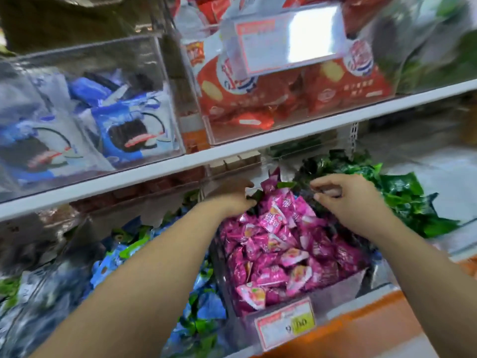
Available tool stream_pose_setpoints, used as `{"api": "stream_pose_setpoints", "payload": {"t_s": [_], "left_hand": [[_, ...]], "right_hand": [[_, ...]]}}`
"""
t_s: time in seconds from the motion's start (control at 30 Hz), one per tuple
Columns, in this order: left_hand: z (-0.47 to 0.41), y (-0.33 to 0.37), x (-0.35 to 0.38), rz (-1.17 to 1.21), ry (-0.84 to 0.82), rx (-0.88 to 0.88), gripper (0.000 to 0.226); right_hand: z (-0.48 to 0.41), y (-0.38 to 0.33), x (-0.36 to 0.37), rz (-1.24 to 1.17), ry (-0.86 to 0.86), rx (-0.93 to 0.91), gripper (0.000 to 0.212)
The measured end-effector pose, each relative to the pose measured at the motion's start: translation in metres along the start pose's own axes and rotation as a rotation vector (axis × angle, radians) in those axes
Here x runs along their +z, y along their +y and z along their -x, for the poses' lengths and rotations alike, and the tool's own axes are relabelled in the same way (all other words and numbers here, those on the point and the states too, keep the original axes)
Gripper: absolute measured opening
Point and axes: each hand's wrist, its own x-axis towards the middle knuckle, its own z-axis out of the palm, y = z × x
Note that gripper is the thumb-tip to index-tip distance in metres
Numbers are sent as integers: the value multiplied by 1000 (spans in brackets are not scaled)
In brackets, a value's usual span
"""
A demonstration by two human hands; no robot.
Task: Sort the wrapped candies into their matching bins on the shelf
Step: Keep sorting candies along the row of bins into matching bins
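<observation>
A clear bin (338, 288) on the lower shelf is heaped with pink wrapped candies (278, 244). My left hand (232, 200) reaches over the back left of that heap, its fingers curled on a dark green wrapped candy (254, 196) at the pile's far edge. To the right, my right hand (346, 202) hovers above the back of the pink heap with thumb and fingers pinched together; nothing shows between them. Green wrapped candies (402, 195) fill the neighbouring bin on the right. Blue and green wrapped candies (196, 301) lie in the bin on the left.
A white shelf board (180, 164) runs just above my hands. On it stand clear bins of blue cookie packs (124, 125) and red snack packs (284, 94). A price tag (286, 324) hangs on the pink bin's front, another tag (289, 40) above. An orange shelf edge (361, 329) lies below.
</observation>
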Motion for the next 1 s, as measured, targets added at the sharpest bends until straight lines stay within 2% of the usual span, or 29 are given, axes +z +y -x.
{"api": "stream_pose_setpoints", "payload": {"t_s": [0.1,0.23,0.3,0.37,0.43,0.47,0.57,0.73,0.87,0.93,1.0], "left_hand": [[-17,-2,2,-98,-36,-44,56],[-25,-4,4,-80,-1,-28,51],[-27,0,3,58,133,9,50],[-29,14,1,229,328,67,37],[-35,38,1,362,417,100,24],[-39,51,3,369,425,88,24],[-49,89,10,270,441,79,48],[-46,102,9,337,340,297,29],[-43,69,5,271,331,231,22],[-42,55,9,192,203,195,25],[-39,51,17,108,-5,200,40]], "right_hand": [[-7,3,-3,-107,-25,23,22],[-9,8,-9,-232,-71,51,20],[-6,11,-9,-268,-13,44,17],[-2,13,-8,-336,77,56,17],[2,14,-6,-410,149,78,16],[3,14,-5,-418,171,81,15],[5,11,-2,-463,207,77,16],[4,11,-6,-519,279,78,17],[2,15,-7,-515,248,101,13],[1,14,-3,-460,186,93,14],[0,11,1,-403,121,77,17]]}}
